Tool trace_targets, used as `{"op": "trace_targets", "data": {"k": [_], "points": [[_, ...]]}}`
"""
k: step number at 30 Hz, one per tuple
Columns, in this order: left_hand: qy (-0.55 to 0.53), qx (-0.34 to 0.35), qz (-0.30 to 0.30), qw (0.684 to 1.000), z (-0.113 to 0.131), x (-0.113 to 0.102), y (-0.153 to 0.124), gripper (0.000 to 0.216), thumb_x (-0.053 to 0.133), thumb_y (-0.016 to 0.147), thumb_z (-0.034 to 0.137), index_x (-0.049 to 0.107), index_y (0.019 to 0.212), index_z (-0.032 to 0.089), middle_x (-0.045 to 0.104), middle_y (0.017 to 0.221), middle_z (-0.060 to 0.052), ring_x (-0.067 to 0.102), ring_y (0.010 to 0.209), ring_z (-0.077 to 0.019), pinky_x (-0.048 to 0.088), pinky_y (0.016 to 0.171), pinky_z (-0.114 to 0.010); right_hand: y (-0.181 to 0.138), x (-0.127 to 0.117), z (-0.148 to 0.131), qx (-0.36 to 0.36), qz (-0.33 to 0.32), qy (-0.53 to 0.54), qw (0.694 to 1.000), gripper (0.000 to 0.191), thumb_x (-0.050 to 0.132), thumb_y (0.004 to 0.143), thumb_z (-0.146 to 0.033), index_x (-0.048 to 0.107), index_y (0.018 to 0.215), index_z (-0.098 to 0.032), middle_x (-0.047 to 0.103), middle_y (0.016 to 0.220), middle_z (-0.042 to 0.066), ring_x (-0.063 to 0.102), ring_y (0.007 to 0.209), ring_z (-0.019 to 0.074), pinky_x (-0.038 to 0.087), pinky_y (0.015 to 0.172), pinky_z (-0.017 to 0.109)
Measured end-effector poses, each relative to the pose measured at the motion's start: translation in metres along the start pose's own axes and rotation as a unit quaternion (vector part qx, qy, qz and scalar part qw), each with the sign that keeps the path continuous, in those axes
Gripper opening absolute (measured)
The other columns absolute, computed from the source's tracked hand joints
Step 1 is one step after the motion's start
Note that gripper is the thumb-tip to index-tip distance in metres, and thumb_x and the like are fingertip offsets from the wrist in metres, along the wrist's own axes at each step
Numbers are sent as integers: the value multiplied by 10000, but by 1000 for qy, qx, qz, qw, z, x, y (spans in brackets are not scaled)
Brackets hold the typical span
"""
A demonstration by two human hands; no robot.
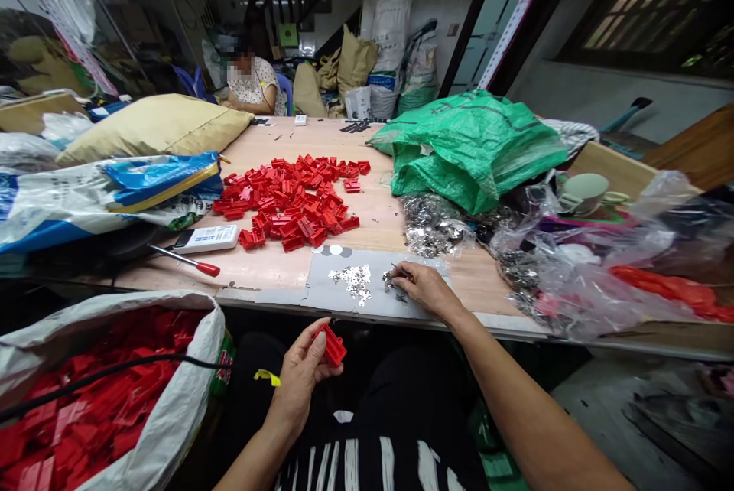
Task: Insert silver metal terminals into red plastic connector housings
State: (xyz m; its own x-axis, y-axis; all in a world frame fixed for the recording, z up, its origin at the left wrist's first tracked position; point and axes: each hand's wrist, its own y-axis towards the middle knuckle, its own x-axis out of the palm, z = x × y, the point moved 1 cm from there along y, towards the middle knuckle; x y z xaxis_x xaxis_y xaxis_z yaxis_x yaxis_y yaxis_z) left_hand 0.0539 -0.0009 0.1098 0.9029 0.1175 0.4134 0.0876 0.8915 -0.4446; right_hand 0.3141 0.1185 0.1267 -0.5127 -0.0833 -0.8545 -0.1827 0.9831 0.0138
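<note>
Above my lap, my left hand (306,361) grips a red plastic housing (331,346), a small hollow block with its open side facing up. My right hand (424,288) rests over the table's front edge, thumb and fingers pinched on a small metal piece at a little dark heap of metal parts (394,286). Left of that heap, flat shiny metal pieces (354,281) lie spread on a grey sheet (321,292). Beyond the sheet is a large pile of red plastic housings (298,204).
A white sack (195,391) full of red parts stands at lower left. A red-handled screwdriver (195,263) and white box (209,238) lie on the table (258,273). Right are a green sack (470,147), bagged metal parts (433,227) and plastic bags. A person (255,82) sits opposite.
</note>
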Motion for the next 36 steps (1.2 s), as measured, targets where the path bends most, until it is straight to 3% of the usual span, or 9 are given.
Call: {"op": "trace_targets", "data": {"k": [7,12,18,24,27,31,36], "points": [[-3,2,-10,1000,-3,-2,3,659,675,754,483,492,1278,128,587,954,-91,575,754,-131,538,672,-286,-20,-3,8,-8,39,-35,999,114,501,860,-249,596,882,-190,621,916,19,553,839,168,373,720,277],[7,5,-17,1000,-4,-2,4,634,671,762,473,480,1254,122,584,956,-88,588,751,-137,541,675,-296,-37,-5,13,-54,41,-57,996,131,491,892,-269,600,938,-211,607,970,7,561,874,149,391,750,274],[10,31,-10,999,-2,4,2,576,696,747,428,444,1157,111,611,924,-87,636,718,-167,540,669,-302,-37,-9,18,1,39,-69,997,142,514,884,-284,609,965,-215,614,974,10,567,880,161,401,768,291],[9,73,3,997,3,7,2,536,758,673,358,437,1032,122,633,880,-67,653,763,-190,551,697,-324,-33,-3,17,-6,27,-82,996,134,503,876,-297,613,897,-223,618,911,13,565,846,164,393,722,286],[21,96,0,995,6,5,5,496,757,677,323,434,997,126,645,877,-67,652,792,-192,554,714,-340,-32,-4,14,-3,50,-62,997,141,490,872,-297,593,917,-213,625,945,24,574,857,173,395,722,288],[72,154,-19,985,9,0,12,449,745,698,315,469,1000,130,654,904,-65,639,845,-174,542,777,-336,-36,-4,-3,-8,57,51,997,180,502,874,-350,546,944,-190,631,903,30,573,763,154,404,675,261],[218,241,1,946,15,-1,15,400,693,760,340,578,1097,159,657,1025,-57,630,920,-152,492,868,-271,-49,5,-54,-54,11,163,985,237,534,877,-407,566,877,-173,584,759,15,502,661,117,388,615,223]]}}
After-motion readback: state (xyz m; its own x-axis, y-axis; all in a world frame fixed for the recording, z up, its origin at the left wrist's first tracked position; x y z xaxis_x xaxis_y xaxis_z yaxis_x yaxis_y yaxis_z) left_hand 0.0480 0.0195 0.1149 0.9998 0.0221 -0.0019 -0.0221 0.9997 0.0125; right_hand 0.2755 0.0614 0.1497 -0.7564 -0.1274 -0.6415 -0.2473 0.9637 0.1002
